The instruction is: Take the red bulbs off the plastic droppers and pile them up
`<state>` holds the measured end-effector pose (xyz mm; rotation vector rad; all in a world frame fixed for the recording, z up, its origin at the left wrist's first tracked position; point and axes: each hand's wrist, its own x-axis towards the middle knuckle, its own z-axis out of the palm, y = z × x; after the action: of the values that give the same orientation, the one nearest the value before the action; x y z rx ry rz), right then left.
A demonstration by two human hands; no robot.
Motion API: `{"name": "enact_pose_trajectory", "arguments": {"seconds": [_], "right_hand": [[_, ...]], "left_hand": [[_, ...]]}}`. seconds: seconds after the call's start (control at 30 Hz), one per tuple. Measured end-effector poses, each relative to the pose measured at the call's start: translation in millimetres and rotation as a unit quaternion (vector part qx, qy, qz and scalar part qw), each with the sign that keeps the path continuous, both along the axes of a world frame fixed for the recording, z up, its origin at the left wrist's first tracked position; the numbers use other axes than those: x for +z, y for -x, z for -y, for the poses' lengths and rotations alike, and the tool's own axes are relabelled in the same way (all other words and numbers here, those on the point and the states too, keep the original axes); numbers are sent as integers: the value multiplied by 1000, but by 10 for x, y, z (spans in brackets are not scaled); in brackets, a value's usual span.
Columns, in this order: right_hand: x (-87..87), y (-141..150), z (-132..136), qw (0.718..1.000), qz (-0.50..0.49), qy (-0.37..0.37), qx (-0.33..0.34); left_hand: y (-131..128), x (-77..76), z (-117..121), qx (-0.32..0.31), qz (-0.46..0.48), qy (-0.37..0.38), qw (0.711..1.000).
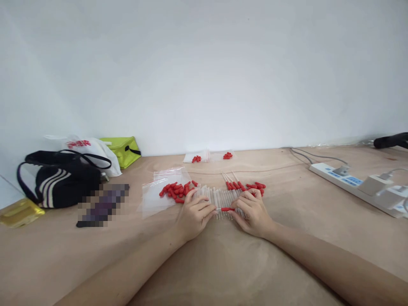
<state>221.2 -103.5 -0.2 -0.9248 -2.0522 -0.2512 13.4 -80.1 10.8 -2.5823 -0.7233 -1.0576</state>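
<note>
My left hand [196, 212] is closed, pinching a clear dropper tube whose end shows at its fingertips. From the other side, my right hand [251, 211] pinches a red rubber bulb [227, 209] that meets the tube end. Whether the tube is inside the bulb I cannot tell. Under and behind my hands lies a row of clear dropper tubes [219, 197]. A pile of red bulbs [175, 190] lies beyond my left hand. Several droppers with red bulbs [235, 185] lie beyond my right hand, beside a smaller group of loose bulbs [256, 185].
Clear zip bags [153, 197] lie left of the pile; further bags with red bulbs [196, 159] lie near the wall. At left are a black bag [63, 182], a lime-green bag [124, 151] and a pixelated object [103, 206]. A white power strip [357, 187] with cables stands at right.
</note>
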Motion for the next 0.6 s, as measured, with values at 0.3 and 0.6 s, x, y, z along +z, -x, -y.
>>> {"name": "enact_pose_trajectory", "arguments": {"seconds": [0.3, 0.6], "right_hand": [[0, 27, -28, 997, 40, -65, 9], [54, 5, 53, 997, 47, -46, 47]], "left_hand": [[27, -4, 18, 7, -19, 5, 1000], [38, 23, 67, -16, -27, -13, 999]]}}
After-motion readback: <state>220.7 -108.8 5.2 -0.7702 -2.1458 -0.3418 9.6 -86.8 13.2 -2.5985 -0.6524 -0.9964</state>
